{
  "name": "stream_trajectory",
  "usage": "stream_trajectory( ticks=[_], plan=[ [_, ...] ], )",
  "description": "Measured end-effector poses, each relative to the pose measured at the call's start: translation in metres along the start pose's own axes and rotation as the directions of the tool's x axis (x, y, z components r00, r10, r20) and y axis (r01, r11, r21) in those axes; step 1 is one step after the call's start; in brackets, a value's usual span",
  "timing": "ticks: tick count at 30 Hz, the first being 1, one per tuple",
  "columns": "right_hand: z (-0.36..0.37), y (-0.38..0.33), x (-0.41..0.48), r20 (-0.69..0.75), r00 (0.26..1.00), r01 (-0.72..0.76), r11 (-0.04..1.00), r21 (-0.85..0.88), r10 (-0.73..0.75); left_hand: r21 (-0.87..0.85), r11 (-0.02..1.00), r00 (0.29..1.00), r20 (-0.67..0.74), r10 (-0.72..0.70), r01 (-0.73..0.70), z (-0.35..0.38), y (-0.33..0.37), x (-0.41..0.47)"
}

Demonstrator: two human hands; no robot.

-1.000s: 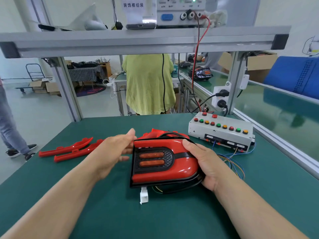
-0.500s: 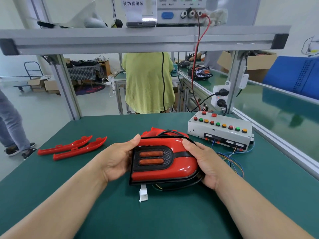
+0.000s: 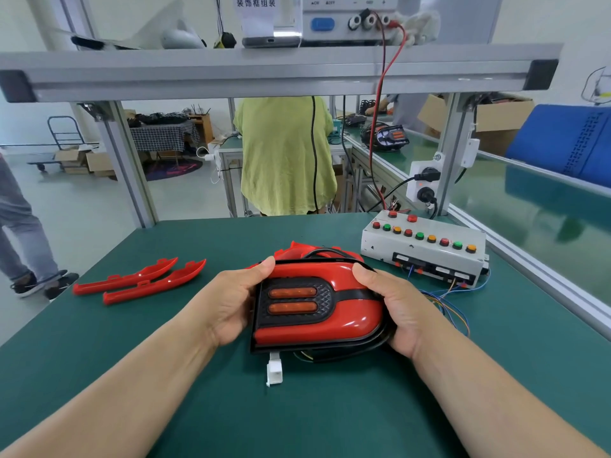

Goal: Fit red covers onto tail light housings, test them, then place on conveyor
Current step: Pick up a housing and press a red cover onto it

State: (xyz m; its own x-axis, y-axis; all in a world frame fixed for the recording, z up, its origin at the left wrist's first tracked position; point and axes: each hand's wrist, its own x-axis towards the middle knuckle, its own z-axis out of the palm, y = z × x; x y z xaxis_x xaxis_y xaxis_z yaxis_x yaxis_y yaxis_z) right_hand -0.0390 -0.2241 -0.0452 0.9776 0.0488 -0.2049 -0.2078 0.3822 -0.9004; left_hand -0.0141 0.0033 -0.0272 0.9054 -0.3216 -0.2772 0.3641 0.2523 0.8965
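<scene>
Both hands hold one glossy red tail light with a black rim and two amber lenses in a black grille (image 3: 317,305), lying face up on the green bench mat (image 3: 132,375). The left hand (image 3: 231,305) is clamped on its squared end, thumb on the top edge; the right hand (image 3: 400,312) wraps the rounded end, thumb on top and fingers tucked under the rim. The red cover looks seated on the housing all round, so the fitting step seems done or nearly so, perhaps with a last press to come. Just below the grip, the white plastic plug (image 3: 274,373) on its short lead lies loose on the mat, joined to nothing, so testing appears not yet begun. Beyond the right hand sits the grey box with coloured push buttons (image 3: 423,249), its thin wires trailing beside that wrist. Left of the left hand lie two long curved red plastic strips (image 3: 139,280), untouched. The green conveyor belt (image 3: 529,226) runs well to the right of the grip; placing there remains.
</scene>
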Motion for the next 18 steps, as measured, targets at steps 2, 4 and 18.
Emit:
stream_trajectory(
  ticks=[2,4,18],
  plan=[
    [0.0007,-0.0008,0.0002,-0.002,1.000,-0.016,1.000,0.007,0.016,-0.012,1.000,1.000,0.004,0.000,0.000,0.0014,-0.0003,0.0002],
    [0.0011,-0.0011,0.0002,-0.001,1.000,-0.018,1.000,0.011,0.018,-0.021,1.000,1.000,0.005,0.003,-0.003,0.0024,-0.0007,0.0001],
    [-0.0011,0.0036,0.0035,0.026,0.999,0.027,0.998,0.053,-0.029,0.011,0.999,0.994,-0.095,0.052,-0.051,0.0039,-0.0003,0.0027]
  ],
)
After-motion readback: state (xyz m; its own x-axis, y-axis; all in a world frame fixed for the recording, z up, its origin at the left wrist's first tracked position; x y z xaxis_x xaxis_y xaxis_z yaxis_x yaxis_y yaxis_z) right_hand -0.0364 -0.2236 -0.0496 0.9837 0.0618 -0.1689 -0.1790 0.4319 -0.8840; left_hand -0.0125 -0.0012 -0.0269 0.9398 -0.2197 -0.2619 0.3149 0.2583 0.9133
